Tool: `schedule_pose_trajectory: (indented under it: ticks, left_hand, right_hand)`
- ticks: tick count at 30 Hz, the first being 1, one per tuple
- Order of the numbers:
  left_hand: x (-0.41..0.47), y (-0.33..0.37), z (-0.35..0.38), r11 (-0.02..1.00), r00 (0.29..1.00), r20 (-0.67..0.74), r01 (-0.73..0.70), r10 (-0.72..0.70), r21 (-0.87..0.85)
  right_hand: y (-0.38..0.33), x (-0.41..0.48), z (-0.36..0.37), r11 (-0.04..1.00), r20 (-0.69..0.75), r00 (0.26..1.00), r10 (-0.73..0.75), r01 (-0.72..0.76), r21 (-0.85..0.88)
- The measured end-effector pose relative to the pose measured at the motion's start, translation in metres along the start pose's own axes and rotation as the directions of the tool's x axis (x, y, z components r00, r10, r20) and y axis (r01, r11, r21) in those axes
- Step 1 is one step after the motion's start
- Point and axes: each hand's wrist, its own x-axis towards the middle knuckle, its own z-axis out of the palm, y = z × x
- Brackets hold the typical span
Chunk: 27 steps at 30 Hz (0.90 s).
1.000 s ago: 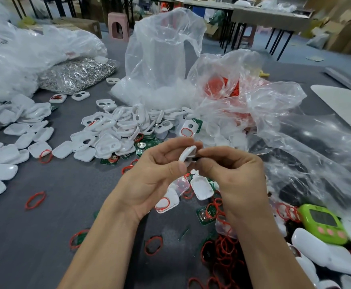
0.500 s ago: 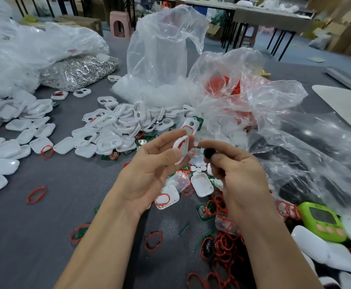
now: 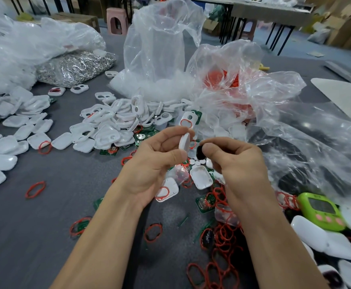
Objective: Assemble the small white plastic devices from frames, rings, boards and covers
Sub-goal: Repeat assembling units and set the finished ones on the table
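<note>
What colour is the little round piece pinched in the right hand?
Black. The round piece shows best in the head view, pinched by the right hand.

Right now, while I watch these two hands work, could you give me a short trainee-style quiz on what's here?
1. True or false: the left hand holds a white plastic piece.
2. What does the right hand pinch? A a red ring; B a small black round piece; C a green board.
3. Fill in: the loose rings near the right forearm are ____ in colour.
Key: 1 true; 2 B; 3 red.
</note>
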Motion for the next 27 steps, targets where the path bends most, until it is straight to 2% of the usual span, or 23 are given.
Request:
schedule_pose_trajectory:
  ticks: [4, 6, 9, 12, 16, 20, 24, 27]
  left_hand:
    - [-0.001, -0.002, 0.003, 0.999, 0.999, 0.014, 0.047, -0.047, 0.013]
    - [-0.002, -0.002, 0.005, 0.998, 0.997, 0.043, 0.060, -0.061, 0.028]
    - [-0.002, -0.004, 0.007, 0.997, 0.995, 0.058, 0.075, -0.077, 0.035]
    - [0.000, -0.005, 0.007, 0.995, 0.994, 0.049, 0.091, -0.093, 0.036]
    - [0.000, -0.009, 0.007, 0.989, 0.993, 0.030, 0.107, -0.111, 0.103]
    - [0.002, -0.013, 0.010, 0.983, 0.993, -0.004, 0.117, -0.118, 0.141]
    - [0.001, -0.014, 0.012, 0.976, 0.994, -0.027, 0.107, -0.104, 0.189]
    - [0.001, -0.015, 0.011, 0.962, 0.995, -0.056, 0.098, -0.086, 0.254]
  right_hand:
    - [0.003, -0.001, 0.002, 0.998, -0.003, 1.000, 0.016, -0.016, 0.054]
    - [0.004, -0.001, 0.002, 0.999, -0.033, 0.999, -0.033, 0.032, -0.018]
    - [0.006, -0.003, 0.003, 0.970, -0.095, 0.985, -0.142, 0.120, -0.212]
    - [0.007, -0.004, 0.005, 0.896, -0.150, 0.960, -0.237, 0.157, -0.415]
    - [0.006, -0.006, 0.007, 0.764, -0.132, 0.924, -0.359, 0.209, -0.610]
    - [0.008, -0.008, 0.011, 0.654, -0.136, 0.905, -0.404, 0.181, -0.734]
    - [0.011, -0.006, 0.010, 0.665, -0.165, 0.914, -0.372, 0.138, -0.734]
    - [0.015, -0.002, 0.007, 0.749, -0.217, 0.928, -0.302, 0.090, -0.656]
